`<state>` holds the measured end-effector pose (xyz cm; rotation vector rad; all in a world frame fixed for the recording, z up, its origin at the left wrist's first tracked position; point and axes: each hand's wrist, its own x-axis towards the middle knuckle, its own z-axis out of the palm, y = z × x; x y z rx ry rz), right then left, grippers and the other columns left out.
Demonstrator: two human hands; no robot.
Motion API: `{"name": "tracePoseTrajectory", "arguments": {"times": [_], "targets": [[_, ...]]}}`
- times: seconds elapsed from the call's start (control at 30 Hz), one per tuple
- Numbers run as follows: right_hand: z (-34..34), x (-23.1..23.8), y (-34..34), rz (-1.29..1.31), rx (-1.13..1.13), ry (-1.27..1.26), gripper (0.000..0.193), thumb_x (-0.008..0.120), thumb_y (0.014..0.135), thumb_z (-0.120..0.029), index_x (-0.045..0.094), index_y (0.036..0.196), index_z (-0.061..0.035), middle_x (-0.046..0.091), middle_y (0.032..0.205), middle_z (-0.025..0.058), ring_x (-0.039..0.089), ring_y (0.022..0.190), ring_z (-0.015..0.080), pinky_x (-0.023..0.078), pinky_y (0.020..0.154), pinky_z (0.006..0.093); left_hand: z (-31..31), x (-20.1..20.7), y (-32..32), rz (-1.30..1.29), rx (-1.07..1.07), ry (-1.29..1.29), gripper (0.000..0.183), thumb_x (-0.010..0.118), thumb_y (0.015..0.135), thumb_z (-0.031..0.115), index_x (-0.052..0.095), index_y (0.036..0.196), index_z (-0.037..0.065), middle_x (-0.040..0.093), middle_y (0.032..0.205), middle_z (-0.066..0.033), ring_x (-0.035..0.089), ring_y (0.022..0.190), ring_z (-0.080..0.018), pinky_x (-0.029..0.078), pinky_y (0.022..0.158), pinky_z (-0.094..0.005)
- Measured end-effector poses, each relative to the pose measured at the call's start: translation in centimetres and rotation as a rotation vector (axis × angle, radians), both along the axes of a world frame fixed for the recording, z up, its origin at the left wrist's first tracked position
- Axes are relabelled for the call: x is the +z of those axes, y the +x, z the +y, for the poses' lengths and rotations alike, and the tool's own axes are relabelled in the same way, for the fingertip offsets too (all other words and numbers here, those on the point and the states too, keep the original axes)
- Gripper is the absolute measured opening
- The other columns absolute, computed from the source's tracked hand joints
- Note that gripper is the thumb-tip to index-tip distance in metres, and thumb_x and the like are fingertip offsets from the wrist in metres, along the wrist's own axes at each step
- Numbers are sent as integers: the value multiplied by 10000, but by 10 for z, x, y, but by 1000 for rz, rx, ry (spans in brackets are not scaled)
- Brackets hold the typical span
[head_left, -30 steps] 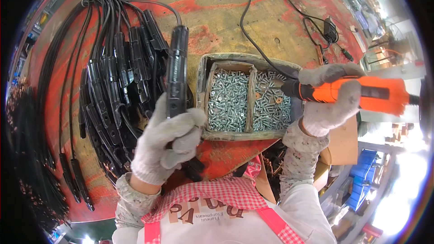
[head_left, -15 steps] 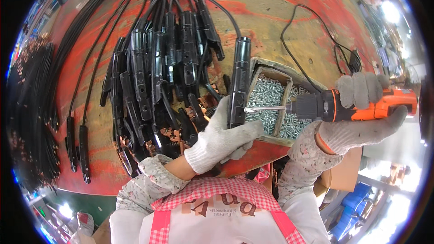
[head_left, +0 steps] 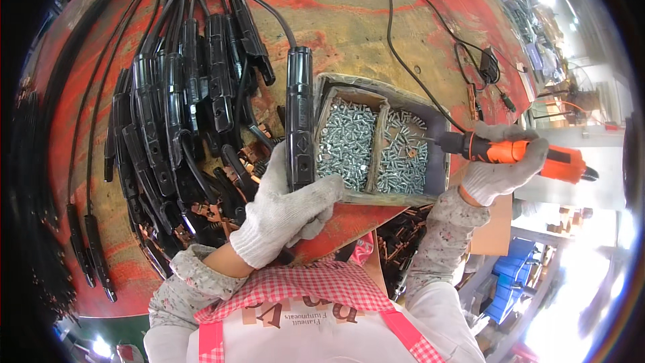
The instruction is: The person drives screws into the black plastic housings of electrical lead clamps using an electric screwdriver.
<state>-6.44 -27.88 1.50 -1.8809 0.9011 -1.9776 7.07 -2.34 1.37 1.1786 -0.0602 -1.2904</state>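
My left hand (head_left: pixel 289 212), in a white knitted glove, is closed around the lower end of a black welding electrode holder (head_left: pixel 299 107). The holder stands upright in the picture, and a black cable runs from its top to the bundle. My right hand (head_left: pixel 504 173), also gloved, grips an orange and black electric screwdriver (head_left: pixel 494 150). Its thin bit points left over the right compartment of a screw box (head_left: pixel 438 168), apart from the holder. Small silvery screws (head_left: pixel 346 141) fill both compartments.
A pile of black electrode holders (head_left: pixel 171 107) with coppery jaws lies left of my left hand, their cables gathered at the top. More black cables (head_left: pixel 30 181) hang at the far left. The screwdriver's cord (head_left: pixel 396 40) loops across the worn red table (head_left: pixel 329 232). Blue bins (head_left: pixel 512 275) stand lower right.
The screwdriver's bit has drawn away from the holder to the right, over the screws. My left hand still grips the holder. The whole view has shifted, moving the table's contents leftward.
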Motion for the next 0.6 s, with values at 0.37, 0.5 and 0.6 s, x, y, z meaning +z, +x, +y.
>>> {"name": "tracePoseTrajectory", "arguments": {"times": [0.37, 0.5, 0.6], "targets": [[22, 2, 19, -497, 459, 374, 336, 661, 763, -310, 515, 800, -10, 524, 670, 87, 499, 508, 177, 444, 449, 310, -1, -8, -8, -60, 51, -26, 468, 651, 839, 123, 344, 1167, -5, 508, 597, -25, 419, 375, -77, 297, 306, -212], [23, 15, 9, -447, 455, 352, 297, 644, 771, -259, 513, 845, -3, 515, 672, 83, 504, 521, 176, 453, 457, 307, 0, -7, -7, -59, 48, -18, 469, 649, 839, 120, 342, 1168, -12, 507, 591, -24, 417, 372, -77, 295, 306, -211], [27, 25, 3, -28, 187, 65, 236, 483, 868, -224, 477, 873, 11, 506, 683, 77, 488, 518, 162, 448, 449, 300, 2, -5, -5, -47, 50, -28, 488, 656, 834, 126, 339, 1180, -11, 511, 594, -24, 418, 372, -77, 296, 306, -212]]}}
